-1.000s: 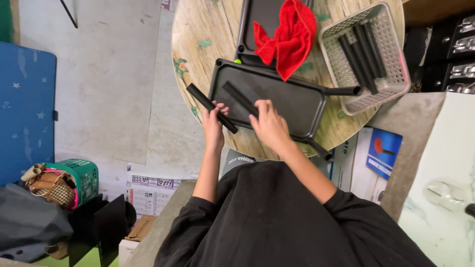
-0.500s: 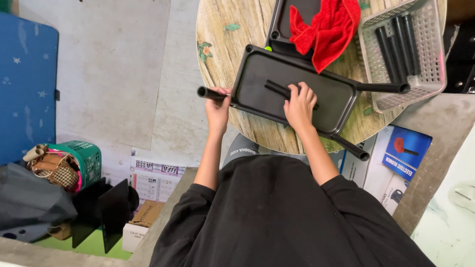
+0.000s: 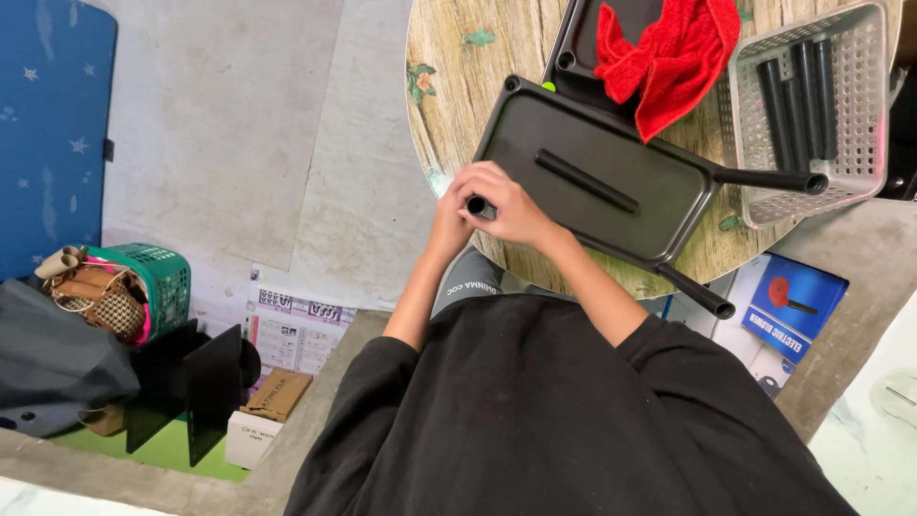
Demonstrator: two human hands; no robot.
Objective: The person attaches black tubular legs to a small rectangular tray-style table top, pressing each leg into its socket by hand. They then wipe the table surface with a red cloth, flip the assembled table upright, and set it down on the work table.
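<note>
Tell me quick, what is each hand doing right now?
Left hand: closed around the black tube at the tray's corner.
Right hand: closed on the same black tube.

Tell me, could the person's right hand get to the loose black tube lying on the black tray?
Probably yes. The right hand sits at the black tray corner, the loose black tube lies uncovered close by, but both hands grip another tube.
</note>
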